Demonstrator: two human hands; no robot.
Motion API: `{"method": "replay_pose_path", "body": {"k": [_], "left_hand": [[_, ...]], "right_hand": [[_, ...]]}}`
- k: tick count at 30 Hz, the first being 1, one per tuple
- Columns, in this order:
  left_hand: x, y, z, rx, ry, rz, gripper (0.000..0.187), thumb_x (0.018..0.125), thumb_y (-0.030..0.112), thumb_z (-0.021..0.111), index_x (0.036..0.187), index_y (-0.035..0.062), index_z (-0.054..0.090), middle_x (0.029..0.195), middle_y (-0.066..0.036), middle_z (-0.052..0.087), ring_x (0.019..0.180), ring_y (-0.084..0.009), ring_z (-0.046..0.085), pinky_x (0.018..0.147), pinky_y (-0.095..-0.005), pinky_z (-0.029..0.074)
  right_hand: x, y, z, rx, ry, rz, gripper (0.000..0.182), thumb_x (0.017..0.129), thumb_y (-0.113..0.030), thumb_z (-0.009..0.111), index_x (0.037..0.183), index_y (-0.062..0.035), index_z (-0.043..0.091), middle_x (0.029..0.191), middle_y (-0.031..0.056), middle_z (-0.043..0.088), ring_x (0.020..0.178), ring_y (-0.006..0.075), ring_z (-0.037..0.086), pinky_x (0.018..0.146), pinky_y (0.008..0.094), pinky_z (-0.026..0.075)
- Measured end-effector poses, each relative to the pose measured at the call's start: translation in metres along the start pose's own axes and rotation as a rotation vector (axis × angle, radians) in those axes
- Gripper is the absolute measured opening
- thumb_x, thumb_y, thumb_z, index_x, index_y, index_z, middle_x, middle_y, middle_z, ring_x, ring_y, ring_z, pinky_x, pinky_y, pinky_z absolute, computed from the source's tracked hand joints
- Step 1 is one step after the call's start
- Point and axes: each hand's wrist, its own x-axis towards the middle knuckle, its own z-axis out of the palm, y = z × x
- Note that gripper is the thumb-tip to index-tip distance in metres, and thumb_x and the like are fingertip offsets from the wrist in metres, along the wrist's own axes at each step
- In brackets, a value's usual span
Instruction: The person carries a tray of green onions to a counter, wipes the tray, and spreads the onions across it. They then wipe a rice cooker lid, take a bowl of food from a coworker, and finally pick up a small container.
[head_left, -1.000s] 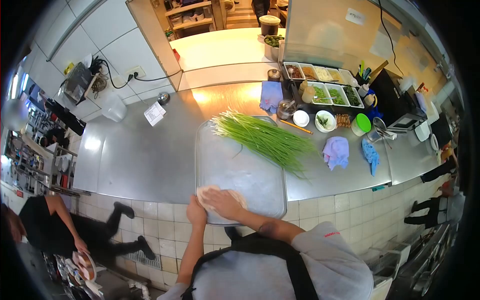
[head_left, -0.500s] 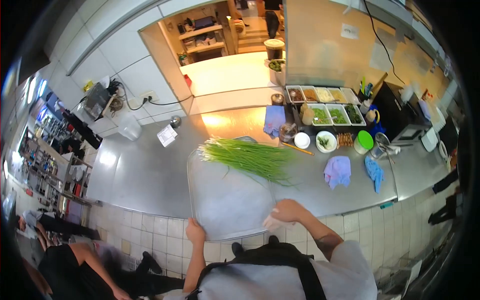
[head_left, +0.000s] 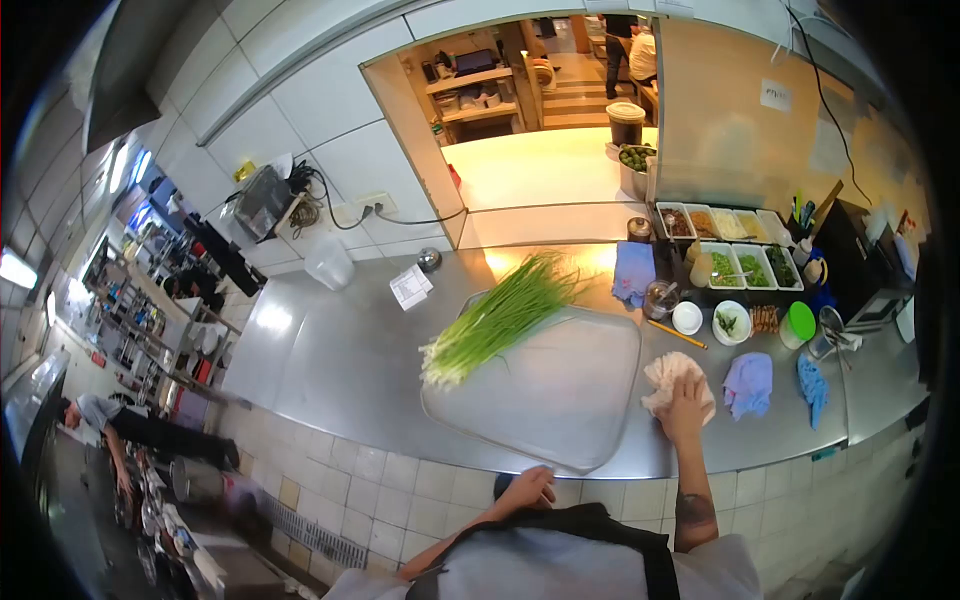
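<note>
My right hand (head_left: 687, 402) presses a cream-coloured cloth (head_left: 664, 372) onto the steel counter, just right of the tray. The fingers lie over the cloth. My left hand (head_left: 528, 488) is at the counter's front edge near my apron, empty, with its fingers loosely bent. It is close to the tray's near corner but apart from it. The shallow clear-grey tray (head_left: 560, 400) lies at an angle on the counter. A big bunch of green onions (head_left: 510, 310) rests across its far left side, white root ends toward the left front and green tips toward the back.
Right of the cloth are a purple cloth (head_left: 748, 385) and a blue cloth (head_left: 812, 392). Behind them stand a white bowl (head_left: 731, 322), a green-lidded jar (head_left: 797, 325) and topping containers (head_left: 740, 267). Paper slips (head_left: 410, 288) lie at left. Another person (head_left: 140, 425) stands far left.
My left hand has let go of the tray's edge and drawn back. The tray and green onions have turned. My right hand has moved the cream cloth from the tray's edge onto the counter.
</note>
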Motion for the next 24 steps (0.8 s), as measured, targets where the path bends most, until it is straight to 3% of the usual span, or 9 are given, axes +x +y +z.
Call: {"method": "replay_pose_path", "body": {"k": [4,7,8,11,16,19,20,22,24], "left_hand": [[0.009,0.035,-0.088,0.159,-0.283,0.209,0.022,0.098,0.022,0.046,0.092,0.0049,0.058,0.078,-0.007,0.065,0.067,-0.0151,0.063,0.060,-0.0282,0.051],[0.030,0.075,-0.175,0.400,0.368,0.717,0.014,0.091,0.015,0.057,0.093,0.0017,0.061,0.078,-0.007,0.063,0.074,-0.0185,0.061,0.069,-0.0298,0.049],[0.030,0.102,-0.198,0.452,0.584,0.673,0.018,0.091,0.016,0.059,0.098,-0.0001,0.063,0.082,-0.011,0.066,0.076,-0.0227,0.064,0.072,-0.0317,0.050],[0.078,0.129,-0.261,0.388,0.599,0.707,0.031,0.090,0.022,0.060,0.111,-0.0014,0.061,0.099,-0.019,0.066,0.093,-0.0309,0.065,0.083,-0.0382,0.049],[0.140,0.135,-0.273,0.495,0.447,0.527,0.041,0.090,0.028,0.063,0.115,-0.0032,0.057,0.110,-0.023,0.064,0.103,-0.0335,0.062,0.088,-0.0421,0.048],[0.143,0.128,-0.250,0.540,0.629,0.499,0.045,0.087,0.028,0.065,0.116,-0.0050,0.055,0.110,-0.025,0.063,0.103,-0.0398,0.061,0.089,-0.0455,0.046],[0.147,0.127,-0.245,0.592,0.664,0.488,0.058,0.080,0.032,0.069,0.117,-0.0091,0.050,0.107,-0.030,0.060,0.104,-0.0458,0.057,0.089,-0.0478,0.046],[0.171,0.115,-0.251,0.333,0.516,0.333,0.052,0.083,0.029,0.069,0.115,-0.0074,0.049,0.108,-0.026,0.060,0.100,-0.0424,0.060,0.086,-0.0463,0.048],[0.180,0.116,-0.252,-0.043,0.287,0.212,0.046,0.086,0.025,0.067,0.115,-0.0052,0.048,0.109,-0.022,0.059,0.098,-0.0369,0.062,0.083,-0.0436,0.051]], "right_hand": [[-0.012,-0.062,0.011,0.319,0.381,-0.040,0.060,0.073,-0.009,0.072,0.128,-0.0007,0.051,0.140,0.0260,0.041,0.132,0.0413,0.039,0.107,0.0472,0.033],[-0.017,-0.127,0.040,0.688,0.299,0.028,0.053,0.077,-0.009,0.071,0.126,-0.0001,0.053,0.131,0.0252,0.050,0.125,0.0380,0.048,0.100,0.0418,0.042],[-0.017,-0.154,0.053,0.877,0.160,0.151,0.052,0.080,-0.015,0.070,0.127,-0.0006,0.053,0.127,0.0225,0.054,0.116,0.0327,0.054,0.093,0.0388,0.046],[-0.003,-0.221,0.113,1.174,-0.124,0.365,0.056,0.085,-0.032,0.070,0.127,0.0015,0.054,0.115,0.0180,0.063,0.096,0.0256,0.064,0.082,0.0354,0.051],[0.020,-0.301,0.133,0.898,-0.005,0.365,0.059,0.082,-0.042,0.069,0.113,0.0077,0.059,0.094,0.0261,0.064,0.084,0.0303,0.066,0.073,0.0388,0.052],[0.033,-0.336,0.132,0.940,-0.386,0.418,0.058,0.086,-0.041,0.065,0.120,0.0054,0.056,0.109,0.0242,0.061,0.095,0.0236,0.063,0.081,0.0327,0.051],[0.031,-0.352,0.135,0.964,-0.292,0.378,0.055,0.087,-0.038,0.064,0.119,0.0050,0.055,0.108,0.0226,0.061,0.095,0.0228,0.062,0.081,0.0330,0.050],[0.024,-0.378,0.146,0.996,-0.109,0.289,0.049,0.088,-0.034,0.063,0.118,0.0042,0.054,0.105,0.0194,0.061,0.093,0.0211,0.060,0.081,0.0334,0.050],[0.035,-0.380,0.164,1.421,-0.228,0.438,0.047,0.089,-0.029,0.061,0.120,0.0038,0.051,0.104,0.0177,0.062,0.092,0.0222,0.061,0.079,0.0341,0.050]]}}
